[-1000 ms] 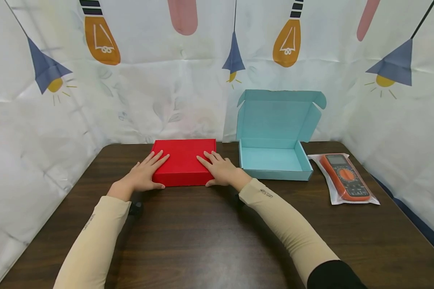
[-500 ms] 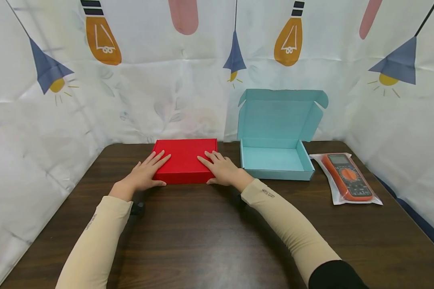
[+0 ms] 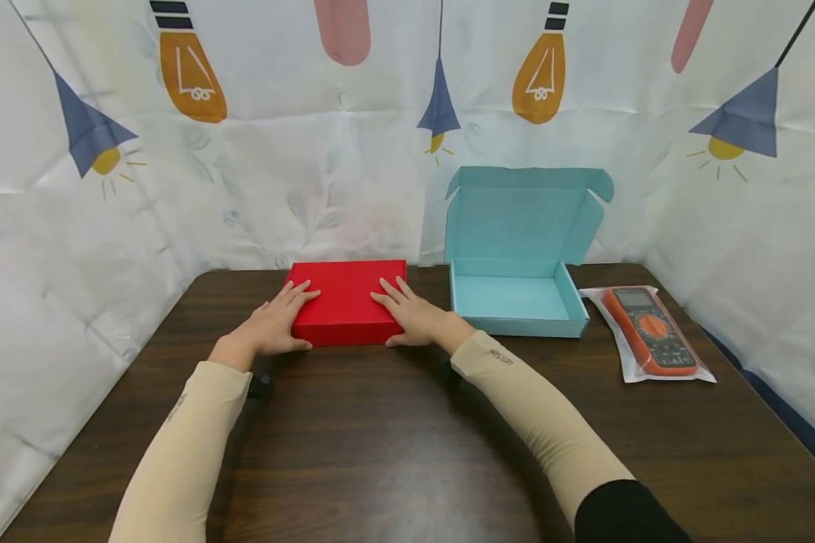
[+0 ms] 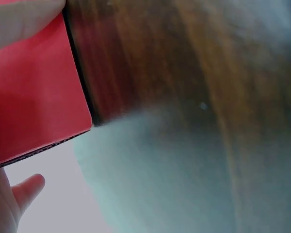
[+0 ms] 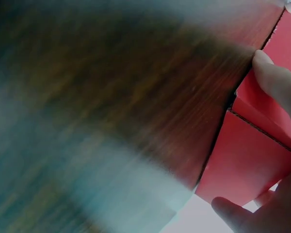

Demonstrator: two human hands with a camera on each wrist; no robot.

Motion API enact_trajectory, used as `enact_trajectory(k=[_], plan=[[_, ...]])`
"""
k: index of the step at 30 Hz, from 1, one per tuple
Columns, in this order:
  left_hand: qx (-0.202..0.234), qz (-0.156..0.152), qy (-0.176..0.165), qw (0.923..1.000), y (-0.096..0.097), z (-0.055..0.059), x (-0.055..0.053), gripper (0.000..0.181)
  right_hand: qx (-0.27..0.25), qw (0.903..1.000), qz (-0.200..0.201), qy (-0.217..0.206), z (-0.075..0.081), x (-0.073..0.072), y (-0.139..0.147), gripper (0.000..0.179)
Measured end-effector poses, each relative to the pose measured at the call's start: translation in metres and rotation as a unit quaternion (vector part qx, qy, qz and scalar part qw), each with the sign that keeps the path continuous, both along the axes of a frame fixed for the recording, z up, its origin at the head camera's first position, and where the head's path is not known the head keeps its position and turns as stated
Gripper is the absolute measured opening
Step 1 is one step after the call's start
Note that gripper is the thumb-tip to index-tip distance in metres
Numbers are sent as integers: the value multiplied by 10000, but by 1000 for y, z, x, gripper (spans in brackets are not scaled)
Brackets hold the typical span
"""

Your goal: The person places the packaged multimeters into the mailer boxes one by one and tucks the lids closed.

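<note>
A closed red cardboard box (image 3: 342,302) lies at the back of the table. My left hand (image 3: 272,324) rests on its left side, fingers spread over the top edge and thumb low by the front corner. On the right side, my right hand (image 3: 417,317) touches the box in the same way, its fingers straight and fanned out. The left wrist view shows one end of the red box (image 4: 39,97) with a digit lying across it. In the right wrist view, a thumb (image 5: 276,82) presses against the red box (image 5: 247,160) near its lower edge.
To the right of the red box stands a light blue cardboard box (image 3: 516,326) with its lid raised. Further right lies an orange multimeter (image 3: 652,332) in a clear plastic bag. A white patterned cloth (image 3: 353,181) hangs behind the dark wooden table (image 3: 380,452).
My right hand's fingers have spread a little wider on the box top, and the left fingers have shifted slightly. The red box, blue box and multimeter stay put.
</note>
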State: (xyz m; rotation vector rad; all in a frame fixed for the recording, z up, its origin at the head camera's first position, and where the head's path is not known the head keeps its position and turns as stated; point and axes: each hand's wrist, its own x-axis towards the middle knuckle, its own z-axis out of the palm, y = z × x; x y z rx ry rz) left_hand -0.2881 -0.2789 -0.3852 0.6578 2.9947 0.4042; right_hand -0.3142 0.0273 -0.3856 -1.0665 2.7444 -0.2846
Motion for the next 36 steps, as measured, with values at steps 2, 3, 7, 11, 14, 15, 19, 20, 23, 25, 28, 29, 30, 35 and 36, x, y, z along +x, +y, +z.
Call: enact_trajectory(k=[2,3,7,11,14,15,19,20,23,25,28,29,30,35,36], plan=[[53,-8,-45,10000,1,0,-1,107,40,10000,22,26,-1,-1,0,106],[57,-2,-63,10000,2,0,-1,107,74,10000,16,31,-1,-1,0,107],[-136,-32,-85,9999,3,0,-4,112,77,10000,-48,34,-3,-1,0,108],[-304,-58,-89,9995,4,-3,-7,114,14,9999,-105,-9,-5,-2,1,107],[-292,-64,-82,9995,4,-4,-7,113,8,9999,-106,-64,-5,-2,2,105],[-276,-63,-89,9996,5,-5,-6,112,24,9999,-113,-69,-5,-1,2,105],[-261,-94,-147,9995,7,-4,-6,111,39,9999,-119,-47,-5,1,3,103],[-259,-102,-164,9995,7,-4,-6,111,50,9999,-112,-37,-5,1,3,103],[-246,-132,-209,9994,7,-3,-5,109,77,9999,-95,-26,-4,3,3,103],[-203,-139,-219,9995,6,-2,-6,108,88,9999,-95,-23,-3,3,1,103],[-151,-147,-183,9996,5,-1,-5,107,67,9999,-128,-13,-2,4,-1,103],[-140,-147,-166,9997,5,-1,-5,106,66,9999,-141,-3,-1,4,-2,103],[-134,-147,-151,9997,5,0,-5,106,70,9999,-151,15,-1,5,-3,102],[-146,-144,-149,9997,4,1,-3,104,58,9997,-228,27,0,7,-6,102],[-143,-144,-151,9997,3,0,-2,104,54,9997,-244,26,0,7,-6,102]])
